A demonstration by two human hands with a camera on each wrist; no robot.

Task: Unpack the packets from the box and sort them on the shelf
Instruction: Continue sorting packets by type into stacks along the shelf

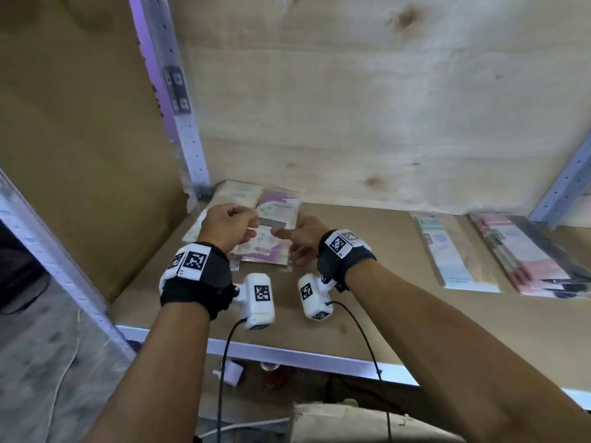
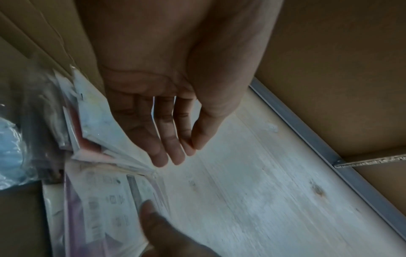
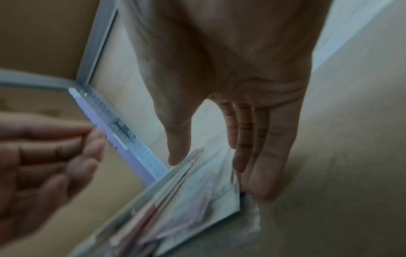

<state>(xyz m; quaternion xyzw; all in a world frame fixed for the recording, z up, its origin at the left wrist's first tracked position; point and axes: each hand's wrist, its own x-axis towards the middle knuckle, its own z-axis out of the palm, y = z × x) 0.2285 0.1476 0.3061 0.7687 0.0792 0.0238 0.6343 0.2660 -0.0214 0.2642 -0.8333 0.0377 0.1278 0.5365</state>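
Note:
A stack of clear-wrapped packets [image 1: 276, 219] with purple and white print lies flat in the back left corner of the shelf [image 1: 367, 282]. My left hand [image 1: 251, 226] hovers just above the stack's left part, fingers relaxed and holding nothing; in the left wrist view the left hand [image 2: 180, 153] is apart from the packets [image 2: 105, 200]. My right hand [image 1: 286, 246] is at the stack's right edge. In the right wrist view the right hand [image 3: 207, 164] has straight fingers against the side of the packets [image 3: 193, 200], with the thumb on their top edge.
A pale blue packet [image 1: 454, 251] and a pink and black pile of packets [image 1: 531, 257] lie on the right of the shelf. A perforated metal post [image 1: 182, 116] and a cardboard side wall [image 1: 80, 155] close the left. A cardboard box [image 1: 351, 420] sits below the shelf's front edge.

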